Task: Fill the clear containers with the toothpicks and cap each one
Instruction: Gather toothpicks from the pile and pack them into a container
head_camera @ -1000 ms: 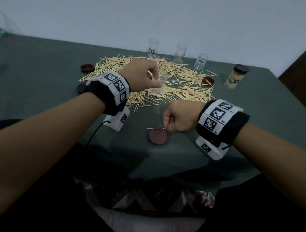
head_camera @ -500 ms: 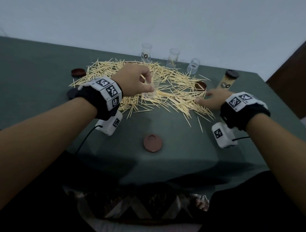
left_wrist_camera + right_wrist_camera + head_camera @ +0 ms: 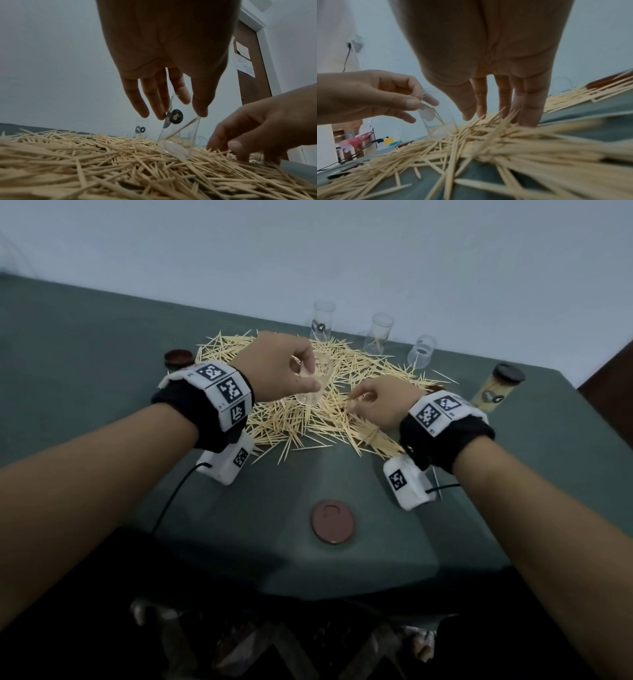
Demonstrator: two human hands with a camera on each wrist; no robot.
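A loose pile of toothpicks (image 3: 294,422) covers the middle of the green table (image 3: 102,364). My left hand (image 3: 313,378) pinches a clear container (image 3: 315,392) near its rim and holds it tilted on the pile; the left wrist view shows the container (image 3: 178,131) with a single toothpick inside. Just right of it, my right hand (image 3: 356,402) reaches down with nearly straight fingers (image 3: 527,115) touching the toothpicks (image 3: 488,135), thumb apart. A brown cap (image 3: 332,520) lies near the front edge.
Three clear containers (image 3: 322,320) (image 3: 378,333) (image 3: 423,356) stand along the far edge. A filled, capped container (image 3: 496,392) stands at the right. Another brown cap (image 3: 178,358) lies left of the pile. The table's front edge is close to my body.
My right hand left the spot by the front cap, went to the right side of the pile, then drew in beside the container. The left hand kept holding the container.
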